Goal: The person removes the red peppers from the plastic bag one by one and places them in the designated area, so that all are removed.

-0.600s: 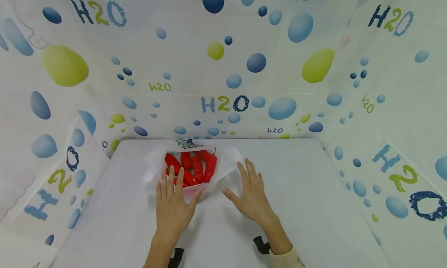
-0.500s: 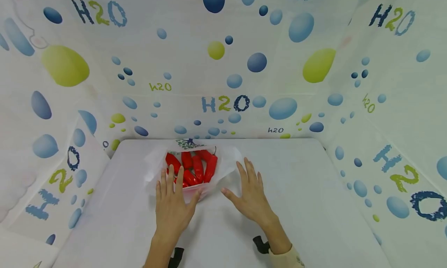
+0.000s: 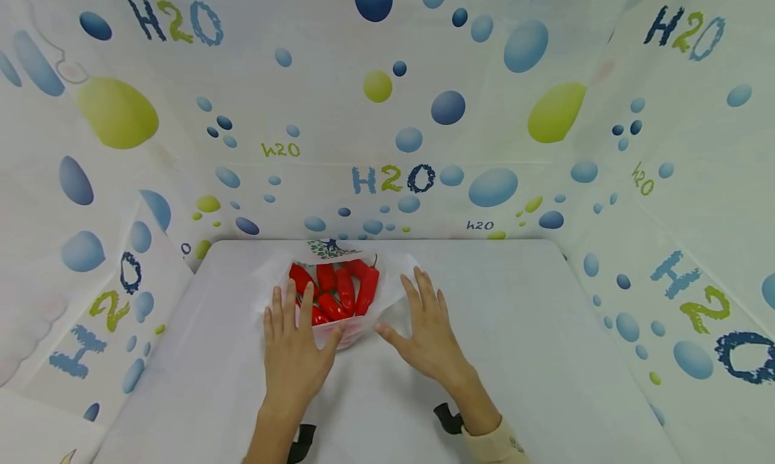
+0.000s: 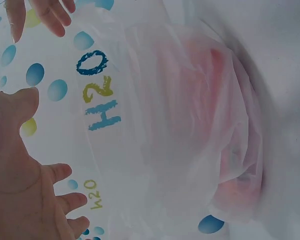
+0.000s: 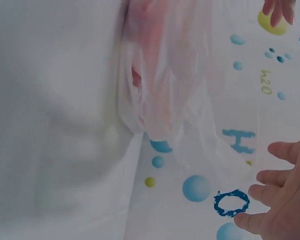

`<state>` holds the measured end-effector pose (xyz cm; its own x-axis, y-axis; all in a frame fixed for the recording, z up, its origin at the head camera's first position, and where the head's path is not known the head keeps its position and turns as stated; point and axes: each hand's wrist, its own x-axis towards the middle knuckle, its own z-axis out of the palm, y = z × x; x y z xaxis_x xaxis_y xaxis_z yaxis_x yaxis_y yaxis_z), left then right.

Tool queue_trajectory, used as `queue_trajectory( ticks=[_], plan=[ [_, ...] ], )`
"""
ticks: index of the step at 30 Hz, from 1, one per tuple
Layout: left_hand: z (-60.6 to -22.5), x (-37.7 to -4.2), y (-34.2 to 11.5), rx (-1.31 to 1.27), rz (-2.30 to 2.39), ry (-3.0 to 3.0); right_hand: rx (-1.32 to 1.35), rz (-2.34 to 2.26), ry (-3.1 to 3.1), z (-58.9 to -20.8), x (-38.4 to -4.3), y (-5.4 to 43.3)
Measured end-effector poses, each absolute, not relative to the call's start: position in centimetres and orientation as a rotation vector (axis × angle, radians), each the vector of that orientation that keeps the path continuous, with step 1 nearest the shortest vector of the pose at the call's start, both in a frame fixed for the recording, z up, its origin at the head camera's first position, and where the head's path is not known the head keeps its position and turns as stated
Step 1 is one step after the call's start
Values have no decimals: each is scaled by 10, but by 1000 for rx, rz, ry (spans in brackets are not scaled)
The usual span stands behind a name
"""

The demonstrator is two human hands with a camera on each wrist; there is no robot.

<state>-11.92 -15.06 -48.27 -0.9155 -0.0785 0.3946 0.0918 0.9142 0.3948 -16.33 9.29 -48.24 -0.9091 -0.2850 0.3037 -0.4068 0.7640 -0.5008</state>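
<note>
An open white translucent plastic bag (image 3: 390, 282) stands on the table with several red peppers (image 3: 345, 292) inside. My left hand (image 3: 297, 363) is at the bag's near left side, fingers straight and spread, overlapping its edge in the head view. To the right of the bag, my right hand (image 3: 426, 336) is held with fingers extended and thumb pointing toward it. Neither hand grips anything. The left wrist view shows the bag's side (image 4: 155, 130) with the peppers showing pink through it. In the right wrist view, my right hand's fingers (image 5: 267, 195) are spread apart from the bag.
The white table (image 3: 545, 356) extends to both sides of the bag. Behind it and at the sides hang white sheets (image 3: 327, 101) printed with blue and green bubbles and H2O lettering. Black wrist camera mounts (image 3: 448, 418) sit by the forearms.
Both hands have shifted slightly left and forward, still spread. The head view has drifted a little, and the bag with the peppers keeps its place on the table.
</note>
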Motion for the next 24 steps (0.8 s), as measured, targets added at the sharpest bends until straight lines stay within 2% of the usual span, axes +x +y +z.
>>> queue_trajectory(
  ticks=[24],
  plan=[
    [-485, -124, -176, 143, -642, -2602, 635, 804, -2719, -480, -173, 60]
  ],
)
